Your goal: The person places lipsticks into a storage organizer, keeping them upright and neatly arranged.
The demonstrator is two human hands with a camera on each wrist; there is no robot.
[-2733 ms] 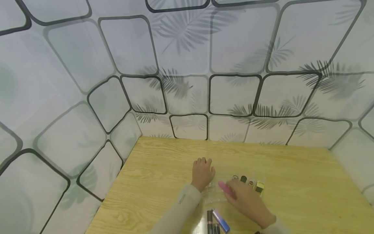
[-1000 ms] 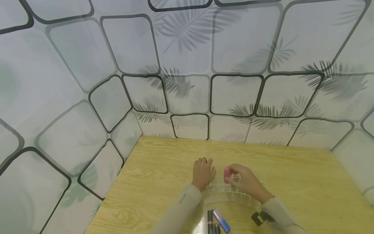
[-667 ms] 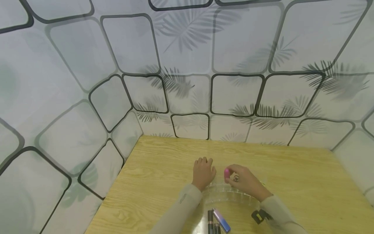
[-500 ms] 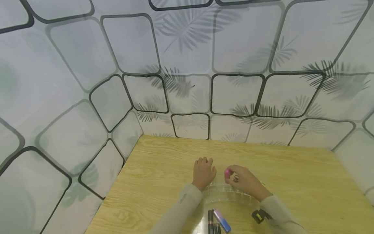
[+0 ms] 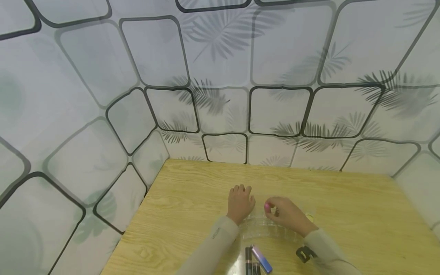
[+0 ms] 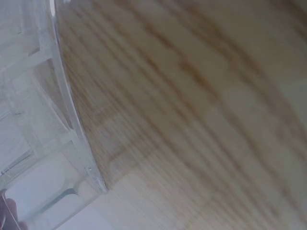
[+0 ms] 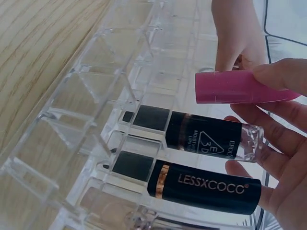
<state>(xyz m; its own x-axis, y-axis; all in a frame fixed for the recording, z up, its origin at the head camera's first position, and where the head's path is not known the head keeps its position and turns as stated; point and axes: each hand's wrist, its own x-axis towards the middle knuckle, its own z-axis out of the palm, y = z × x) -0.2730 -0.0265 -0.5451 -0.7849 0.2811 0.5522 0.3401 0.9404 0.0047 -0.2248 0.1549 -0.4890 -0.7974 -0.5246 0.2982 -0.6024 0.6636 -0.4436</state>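
Observation:
My right hand (image 5: 290,215) pinches a bright pink, lipstick-like tube (image 7: 230,87) between thumb and fingertips. It is over the rear of a clear multi-compartment makeup organizer (image 5: 264,231). Just below the tube in the right wrist view, a black lipstick (image 7: 204,136) with a clear end and another black lipstick (image 7: 206,186) with a gold band stand in the organizer, close to my other fingers. My left hand (image 5: 239,204) rests at the organizer's left end, fingers pointing forward and thumb apart. The left wrist view shows the organizer's clear wall (image 6: 72,110) beside bare wood.
On the wooden table (image 5: 185,191), a purple-blue tube (image 5: 262,259) and a dark tube (image 5: 248,259) lie in front of the organizer, with another dark one beside them. A yellow-topped item (image 5: 309,217) shows beyond my right wrist. Patterned walls enclose the table.
My right hand carried the pink tube from the organizer's front to its rear, then lowered slightly, so less pink shows. My left hand has stayed at the left end.

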